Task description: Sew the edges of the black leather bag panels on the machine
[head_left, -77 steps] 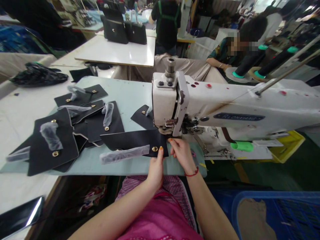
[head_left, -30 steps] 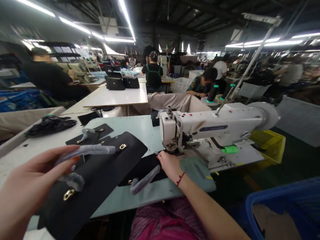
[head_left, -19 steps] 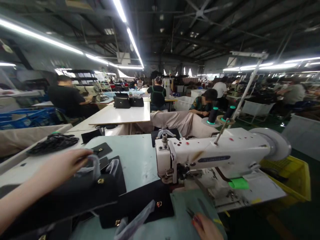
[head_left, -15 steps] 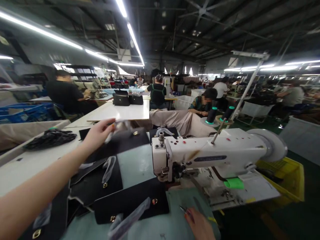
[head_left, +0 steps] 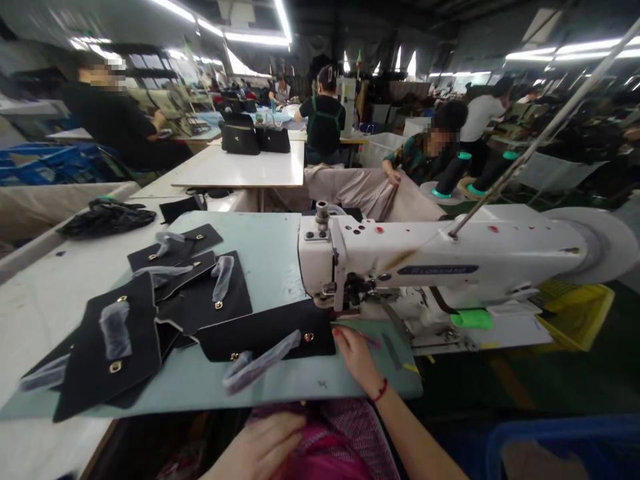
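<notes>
A: Your right hand (head_left: 357, 355) is at the right end of the flat black leather-like panel (head_left: 273, 325). Do you hold it there?

B: Your thumb and fingertips are drawn near together at this edge, so the opening is narrow. But I cannot tell if the edge is pinched between them or only touched.

A: And the slim pink object (head_left: 371, 341) beside your hand?

B: It is partly hidden. I cannot tell if it lies free or is tucked under your palm.

A: What does your left hand (head_left: 265, 445) do?

B: It is low in front of your lap, blurred, with the fingers close side by side, and well apart from the panel. If something is inside it, I cannot tell.

A: Why does the panel lie in this way?

B: It rests on the pale green work surface (head_left: 200, 381), with its far right part close to the head of the white sewing machine (head_left: 320, 260). I think the flat support prevents bending. The handle strap in cloudy plastic wrap (head_left: 265, 365) reaches over the near edge, towards you; probably this leaves its bulk away from the machine head.

A: And the overlapping pile of similar black panels (head_left: 143, 327)?

B: It is on your left, on the same surface. In my judgement, this place is within reach of your left arm, and it does not crowd the machine.
</notes>
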Demonstrator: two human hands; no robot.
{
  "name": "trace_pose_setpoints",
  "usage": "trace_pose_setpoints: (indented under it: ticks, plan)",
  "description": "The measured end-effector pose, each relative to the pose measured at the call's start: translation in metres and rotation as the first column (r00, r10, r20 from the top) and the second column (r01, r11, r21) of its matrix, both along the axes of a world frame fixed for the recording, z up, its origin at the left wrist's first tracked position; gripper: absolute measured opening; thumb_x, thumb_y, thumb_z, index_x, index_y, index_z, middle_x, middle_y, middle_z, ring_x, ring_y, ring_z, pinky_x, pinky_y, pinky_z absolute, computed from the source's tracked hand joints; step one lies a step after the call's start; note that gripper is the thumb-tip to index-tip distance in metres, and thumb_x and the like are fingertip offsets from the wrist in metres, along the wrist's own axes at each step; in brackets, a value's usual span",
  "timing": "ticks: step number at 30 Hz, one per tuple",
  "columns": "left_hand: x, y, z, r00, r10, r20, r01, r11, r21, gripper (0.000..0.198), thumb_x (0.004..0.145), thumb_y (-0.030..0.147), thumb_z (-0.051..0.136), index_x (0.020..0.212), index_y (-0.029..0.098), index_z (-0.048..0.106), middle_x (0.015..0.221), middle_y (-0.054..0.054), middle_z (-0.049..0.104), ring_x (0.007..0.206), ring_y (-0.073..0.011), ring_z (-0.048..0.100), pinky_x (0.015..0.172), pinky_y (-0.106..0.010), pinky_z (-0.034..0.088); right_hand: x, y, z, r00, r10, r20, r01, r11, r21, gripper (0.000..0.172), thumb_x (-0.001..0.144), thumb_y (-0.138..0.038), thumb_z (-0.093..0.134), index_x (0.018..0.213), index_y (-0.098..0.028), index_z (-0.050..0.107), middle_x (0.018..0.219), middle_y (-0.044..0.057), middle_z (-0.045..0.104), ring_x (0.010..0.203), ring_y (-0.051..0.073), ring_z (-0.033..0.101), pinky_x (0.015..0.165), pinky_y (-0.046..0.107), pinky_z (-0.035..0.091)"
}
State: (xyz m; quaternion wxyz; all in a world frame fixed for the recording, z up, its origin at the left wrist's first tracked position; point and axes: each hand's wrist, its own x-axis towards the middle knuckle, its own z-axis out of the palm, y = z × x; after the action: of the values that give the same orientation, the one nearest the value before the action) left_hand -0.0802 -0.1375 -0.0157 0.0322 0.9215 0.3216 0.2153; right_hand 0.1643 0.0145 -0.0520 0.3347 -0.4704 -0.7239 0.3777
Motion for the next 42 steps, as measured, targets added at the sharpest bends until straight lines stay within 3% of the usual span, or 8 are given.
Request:
trace_pose_setpoints:
  ticks: [3, 5, 7, 12, 15, 18, 30, 42]
  plan:
    - [0.003, 0.016, -0.054, 0.927, 0.370, -0.067, -0.368, 0.929, 0.042, 0.056, 0.091, 0.026, 0.053, 0.142, 0.012, 0.038, 0.143, -0.020, 0.047, 0.134, -0.0340, 0.042, 0.102, -0.049, 0.047, -0.015, 0.005, -0.001, 0.998, -0.015, -0.068, 0.012, 0.999, -0.048, 0.042, 0.098, -0.045, 0.039, 0.077, -0.017, 0.061, 0.071, 0.004, 0.061, 0.068, 0.017, 0.055, 0.062, 0.026, 0.042]
    - [0.003, 0.045, -0.066, 0.846, 0.534, -0.011, -0.531, 0.844, 0.076, 0.073, 0.089, 0.035, 0.055, 0.149, 0.009, 0.023, 0.152, -0.026, 0.030, 0.141, -0.0404, 0.027, 0.103, -0.059, 0.041, -0.022, 0.005, -0.002, 0.993, -0.029, -0.112, 0.021, 0.997, -0.069, 0.043, 0.096, -0.048, 0.042, 0.068, -0.017, 0.054, 0.061, 0.000, 0.050, 0.059, 0.014, 0.047, 0.056, 0.025, 0.035]
    - [0.002, 0.077, -0.060, 0.819, 0.573, 0.041, -0.574, 0.813, 0.094, 0.077, 0.089, 0.039, 0.056, 0.151, 0.012, 0.020, 0.154, -0.024, 0.025, 0.143, -0.0412, 0.019, 0.108, -0.064, 0.031, -0.026, 0.002, 0.000, 0.987, -0.041, -0.155, 0.027, 0.996, -0.088, 0.045, 0.094, -0.050, 0.045, 0.062, -0.018, 0.047, 0.058, -0.002, 0.042, 0.056, 0.012, 0.041, 0.053, 0.025, 0.030]
    - [-0.014, 0.126, -0.026, 0.870, 0.488, 0.072, -0.493, 0.865, 0.096, 0.052, 0.087, 0.042, 0.059, 0.135, 0.024, 0.049, 0.148, -0.012, 0.043, 0.143, -0.0352, 0.025, 0.115, -0.064, 0.016, -0.036, -0.010, 0.007, 0.969, -0.079, -0.232, 0.045, 0.988, -0.148, 0.047, 0.093, -0.050, 0.046, 0.059, -0.018, 0.041, 0.055, -0.003, 0.034, 0.053, 0.011, 0.035, 0.051, 0.025, 0.025]
    - [-0.025, 0.131, -0.016, 0.951, 0.308, 0.038, -0.310, 0.949, 0.063, 0.035, 0.088, 0.039, 0.058, 0.122, 0.028, 0.059, 0.136, -0.006, 0.058, 0.133, -0.0272, 0.045, 0.116, -0.057, 0.022, -0.038, -0.015, 0.012, 0.960, -0.114, -0.257, 0.071, 0.982, -0.174, 0.046, 0.093, -0.049, 0.046, 0.060, -0.018, 0.040, 0.057, -0.003, 0.033, 0.054, 0.011, 0.032, 0.051, 0.025, 0.024]
    - [-0.026, 0.128, -0.011, 0.971, 0.234, 0.056, -0.235, 0.972, 0.010, 0.029, 0.088, 0.037, 0.059, 0.114, 0.026, 0.062, 0.130, -0.005, 0.063, 0.124, -0.0234, 0.056, 0.113, -0.051, 0.033, -0.036, -0.016, 0.016, 0.954, -0.134, -0.269, 0.081, 0.977, -0.197, 0.046, 0.092, -0.050, 0.046, 0.060, -0.018, 0.040, 0.059, -0.003, 0.033, 0.055, 0.011, 0.032, 0.051, 0.025, 0.023]
    - [-0.015, 0.125, 0.011, 0.957, 0.231, 0.174, -0.220, 0.972, -0.081, 0.022, 0.090, 0.031, 0.059, 0.108, 0.020, 0.062, 0.128, -0.009, 0.064, 0.122, -0.0213, 0.057, 0.111, -0.047, 0.037, -0.038, -0.015, 0.022, 0.938, -0.184, -0.293, 0.102, 0.956, -0.274, 0.045, 0.090, -0.052, 0.049, 0.061, -0.017, 0.047, 0.060, -0.001, 0.039, 0.058, 0.012, 0.034, 0.053, 0.024, 0.028]
    - [-0.020, 0.148, 0.010, 0.957, 0.247, 0.153, -0.242, 0.969, -0.055, 0.025, 0.090, 0.038, 0.056, 0.100, 0.018, 0.066, 0.119, -0.010, 0.069, 0.112, -0.0243, 0.064, 0.106, -0.046, 0.044, -0.047, 0.006, 0.025, 0.933, -0.205, -0.296, 0.114, 0.948, -0.297, 0.047, 0.088, -0.053, 0.047, 0.059, -0.017, 0.042, 0.059, -0.002, 0.033, 0.057, 0.011, 0.030, 0.051, 0.024, 0.023]
